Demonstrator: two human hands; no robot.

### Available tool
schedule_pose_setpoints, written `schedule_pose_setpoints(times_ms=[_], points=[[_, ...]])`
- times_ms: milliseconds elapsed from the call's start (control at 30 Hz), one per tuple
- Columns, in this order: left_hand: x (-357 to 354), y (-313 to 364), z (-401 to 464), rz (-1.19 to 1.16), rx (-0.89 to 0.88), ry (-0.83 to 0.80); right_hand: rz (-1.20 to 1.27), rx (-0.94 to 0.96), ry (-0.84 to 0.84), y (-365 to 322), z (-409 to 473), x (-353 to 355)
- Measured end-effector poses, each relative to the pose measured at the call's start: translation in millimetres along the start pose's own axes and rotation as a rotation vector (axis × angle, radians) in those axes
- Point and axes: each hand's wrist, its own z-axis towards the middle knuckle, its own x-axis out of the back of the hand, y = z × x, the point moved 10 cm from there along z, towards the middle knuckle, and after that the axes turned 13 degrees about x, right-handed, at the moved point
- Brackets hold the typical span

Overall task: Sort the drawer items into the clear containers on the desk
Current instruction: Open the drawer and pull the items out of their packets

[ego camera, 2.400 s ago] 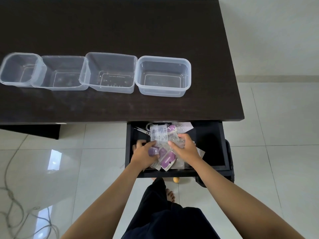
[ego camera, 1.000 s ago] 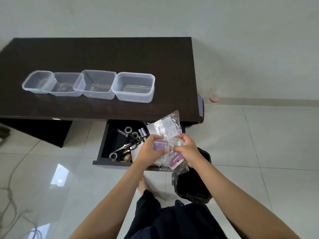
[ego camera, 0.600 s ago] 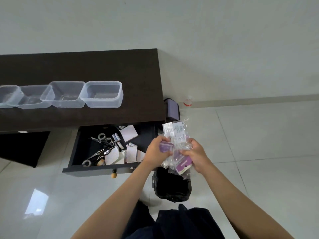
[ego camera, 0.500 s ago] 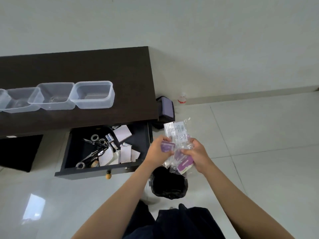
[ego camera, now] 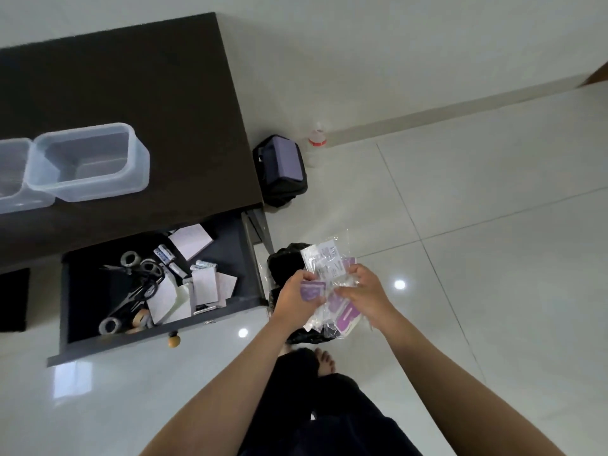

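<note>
Clear containers [ego camera: 88, 161] near the worktop's [ego camera: 131, 77] right edge look empty. Our left hand [ego camera: 297, 296] and right hand [ego camera: 365, 292] both pinch plastic packets [ego camera: 329, 284] above the floor, beside the open drawer [ego camera: 158, 278], where scissors [ego camera: 138, 284] wait. Sorting has barely begun.

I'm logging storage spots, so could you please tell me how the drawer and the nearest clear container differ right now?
The drawer is dark and opaque; the container is see-through. The drawer holds scissors, tape rolls, batteries and paper pads; the container holds nothing. The drawer hangs below the desk; the container sits on it. Both are open-topped.
</note>
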Motion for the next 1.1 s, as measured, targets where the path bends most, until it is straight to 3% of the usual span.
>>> schedule_pose_setpoints(times_ms=[400,633,867,1100], points=[[-52,-126,131,0.123,0.188,0.001,-0.183,-0.078,-0.037,141,104,-56],[-43,-154,154,0.129,0.222,0.019,-0.147,-0.041,-0.050,177,129,-76],[-16,-140,91,0.118,0.274,0.009,-0.221,-0.046,-0.041,127,94,-74],[38,-104,-25,0.100,0.228,0.115,-0.151,0.100,-0.026,0,23,-103]])
